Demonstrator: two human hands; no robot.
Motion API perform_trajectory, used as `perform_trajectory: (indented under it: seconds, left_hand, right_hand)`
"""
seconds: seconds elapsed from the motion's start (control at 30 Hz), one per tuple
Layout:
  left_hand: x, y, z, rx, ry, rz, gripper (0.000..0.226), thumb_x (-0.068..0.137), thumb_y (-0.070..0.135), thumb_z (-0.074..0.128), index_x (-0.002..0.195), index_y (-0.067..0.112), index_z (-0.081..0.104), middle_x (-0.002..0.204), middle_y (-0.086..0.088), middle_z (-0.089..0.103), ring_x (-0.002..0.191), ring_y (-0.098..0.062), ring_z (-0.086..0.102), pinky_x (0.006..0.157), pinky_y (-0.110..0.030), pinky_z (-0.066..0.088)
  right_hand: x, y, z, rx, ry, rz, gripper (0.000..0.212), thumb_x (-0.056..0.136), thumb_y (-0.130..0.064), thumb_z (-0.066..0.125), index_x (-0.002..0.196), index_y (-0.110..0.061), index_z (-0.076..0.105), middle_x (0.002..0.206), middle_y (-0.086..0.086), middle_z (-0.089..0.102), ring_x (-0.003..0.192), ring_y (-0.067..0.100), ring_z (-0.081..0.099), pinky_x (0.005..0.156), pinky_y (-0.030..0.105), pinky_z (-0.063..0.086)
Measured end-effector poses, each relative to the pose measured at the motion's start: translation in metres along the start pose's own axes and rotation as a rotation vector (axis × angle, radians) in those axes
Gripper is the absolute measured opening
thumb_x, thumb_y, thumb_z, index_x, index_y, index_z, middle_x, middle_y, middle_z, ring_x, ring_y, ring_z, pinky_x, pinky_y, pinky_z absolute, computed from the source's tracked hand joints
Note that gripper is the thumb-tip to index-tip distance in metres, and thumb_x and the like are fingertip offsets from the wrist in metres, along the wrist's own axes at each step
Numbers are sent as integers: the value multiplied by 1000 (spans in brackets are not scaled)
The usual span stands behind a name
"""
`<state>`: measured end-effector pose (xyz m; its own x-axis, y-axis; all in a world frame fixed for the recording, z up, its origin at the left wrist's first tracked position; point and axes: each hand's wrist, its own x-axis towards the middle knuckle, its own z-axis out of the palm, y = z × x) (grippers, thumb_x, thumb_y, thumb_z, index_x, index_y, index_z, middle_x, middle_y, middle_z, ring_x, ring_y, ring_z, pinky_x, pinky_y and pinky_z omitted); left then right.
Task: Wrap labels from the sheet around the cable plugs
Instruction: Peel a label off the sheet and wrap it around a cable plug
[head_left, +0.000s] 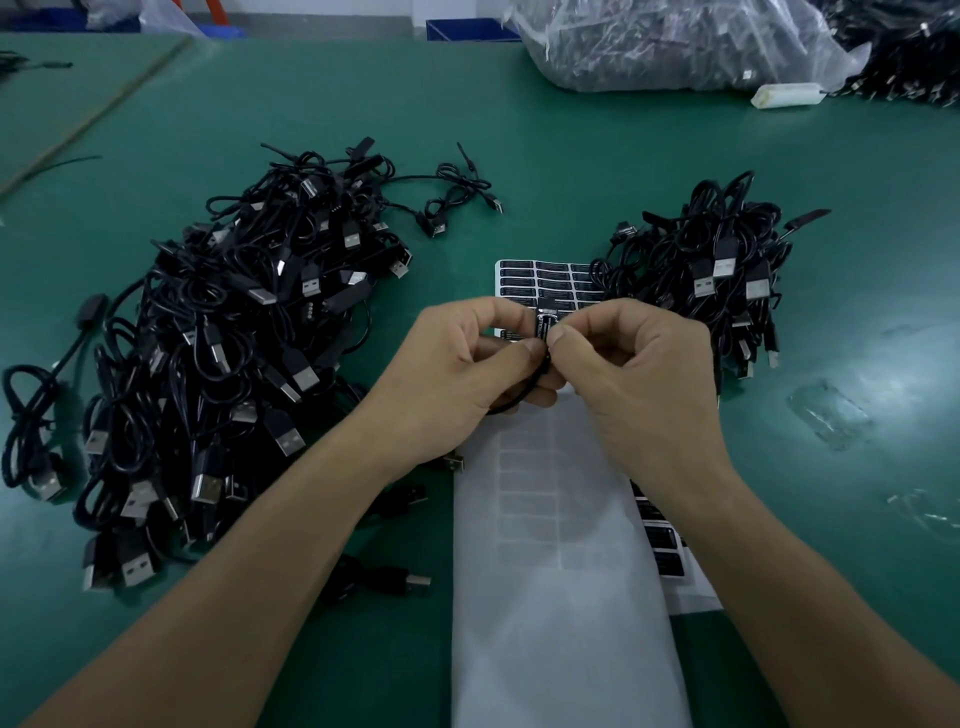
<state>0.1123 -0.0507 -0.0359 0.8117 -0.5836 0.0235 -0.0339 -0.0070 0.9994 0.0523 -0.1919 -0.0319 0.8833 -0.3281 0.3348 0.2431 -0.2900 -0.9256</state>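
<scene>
My left hand (457, 369) and my right hand (628, 374) meet above the label sheet (550, 280), both pinching one black cable plug (545, 325) with a black label on it. The plug's cable (511, 400) loops down under my left palm. The sheet carries rows of black labels at its far end; its near part (561, 597) is bare white backing. A large heap of black USB cables (234, 364) lies left of my hands. A smaller heap of cables (722, 280) lies to the right, touching the sheet.
The green mat (571, 182) covers the table. A clear plastic bag of cables (675, 41) and another dark cable pile (914, 57) sit at the far right. A small white wrapped item (787, 95) lies beside the bag. Loose cables (457, 187) lie behind the left heap.
</scene>
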Motion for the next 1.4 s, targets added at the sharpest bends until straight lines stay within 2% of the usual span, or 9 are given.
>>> perform_trajectory:
  seconds: [0.3,0.43,0.7,0.93,1.0,1.1,1.2,1.3,1.4]
  left_hand:
    - [1,-1,0,-20,35,4,8,99,7,60,95,9,66,72,-8,76,67,-17,75,62,-23,58]
    - [1,0,0,-38,17,5,9,100,6,59,96,8,67,76,-10,77,69,-19,75,60,-20,56]
    - [2,-3,0,-14,18,38,10,97,3,62,92,10,66,73,-10,76,63,-17,73,57,-18,52]
    - [0,-2,2,93,15,50,9,96,4,63,91,10,67,70,-5,75,61,-12,69,60,-21,54]
    - [0,-2,2,118,23,71,7,94,4,66,88,8,67,68,-4,74,59,-11,68,58,-19,53]
    - [1,-2,3,170,29,131,12,93,14,70,83,12,66,64,-1,71,56,-9,65,56,-19,53]
    - [1,-1,3,212,31,171,15,93,18,71,79,16,65,62,1,70,56,-8,63,54,-20,52]
    - [2,0,3,228,82,213,21,88,26,73,80,8,66,66,-11,67,59,-14,58,56,-30,49]
    - [3,2,2,196,129,242,29,85,28,68,83,-1,66,72,-25,62,63,-21,49,56,-39,41]
  right_hand:
    - [-3,0,2,44,63,31,15,83,-7,74,80,-20,67,67,-4,73,57,9,70,54,15,53]
    - [1,3,-4,84,84,58,27,83,-7,77,92,-18,55,72,-1,75,58,11,71,55,13,50]
    - [4,9,-2,82,-3,36,10,85,-13,78,85,-20,71,68,-7,72,59,4,67,56,14,51]
    - [6,12,-5,0,-6,14,14,88,-19,76,77,-26,71,72,-5,73,67,15,69,65,25,56]
    - [5,12,-4,-26,-14,-10,13,91,-21,72,79,-20,71,71,-5,72,63,11,65,63,24,53]
    - [4,10,-4,-43,2,-37,24,97,-23,63,75,-16,70,60,-7,64,50,2,48,52,16,41]
    - [4,10,-4,-43,14,-28,39,101,-24,55,71,-2,61,56,9,52,52,11,38,49,32,36]
    - [3,10,-5,-4,9,-12,40,102,-27,48,71,-5,61,61,12,52,57,14,42,51,30,37]
    - [0,7,-3,12,-71,31,27,93,-30,53,78,-15,70,66,6,59,61,11,49,55,25,41]
